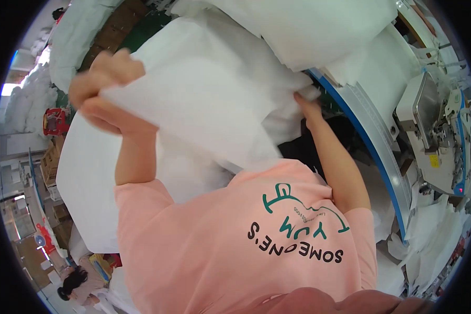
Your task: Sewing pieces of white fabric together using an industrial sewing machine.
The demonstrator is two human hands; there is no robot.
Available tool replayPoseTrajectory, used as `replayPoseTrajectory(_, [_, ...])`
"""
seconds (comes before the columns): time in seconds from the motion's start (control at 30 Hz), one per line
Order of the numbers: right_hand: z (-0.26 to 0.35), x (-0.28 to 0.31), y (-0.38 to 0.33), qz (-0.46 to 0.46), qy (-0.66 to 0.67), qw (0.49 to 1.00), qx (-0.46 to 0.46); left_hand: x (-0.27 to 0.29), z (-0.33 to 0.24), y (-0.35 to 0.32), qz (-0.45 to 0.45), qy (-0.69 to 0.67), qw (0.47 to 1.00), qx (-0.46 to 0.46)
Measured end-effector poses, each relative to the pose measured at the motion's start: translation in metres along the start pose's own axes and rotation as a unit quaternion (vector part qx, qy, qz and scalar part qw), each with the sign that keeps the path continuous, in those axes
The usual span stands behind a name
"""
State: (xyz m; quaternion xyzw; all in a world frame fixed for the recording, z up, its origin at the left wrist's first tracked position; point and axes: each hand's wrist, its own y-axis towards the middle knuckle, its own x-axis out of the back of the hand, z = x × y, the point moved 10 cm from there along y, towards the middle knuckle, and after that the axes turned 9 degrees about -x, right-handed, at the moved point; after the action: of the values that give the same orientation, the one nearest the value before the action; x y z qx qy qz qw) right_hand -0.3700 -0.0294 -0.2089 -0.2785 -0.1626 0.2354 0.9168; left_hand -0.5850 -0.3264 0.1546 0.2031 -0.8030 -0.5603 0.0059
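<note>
A large white fabric sheet (209,99) stretches between my two hands in front of my chest. My left hand (110,89) is raised at the left, its fingers closed round one corner; it is slightly blurred. Close to the table's blue edge, my right hand (310,109) grips the opposite side of the sheet. The thumb shows there, while the other fingers are mostly hidden by fabric and shadow. Below the held sheet, more white fabric (89,183) hangs or lies at the left, over my lap area.
At the right stands a sewing machine (439,125) on a table with a curved-looking blue edge (369,141). A big white fabric pile (319,26) lies at the far side. Cardboard boxes (51,162) stand at the left. Another person (81,285) sits at the lower left.
</note>
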Motion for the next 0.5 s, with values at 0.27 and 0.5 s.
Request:
replayPoseTrajectory(0.27, [-0.042,0.099,-0.066,0.067,-0.35,0.926,0.124,-0.139,0.17,-0.094,0.666,0.403,0.593,0.207])
replayPoseTrajectory(0.5, [0.15,0.079,-0.292,0.405,-0.017,0.889,0.214,-0.515,0.17,0.119,0.231,0.152,0.956,-0.101])
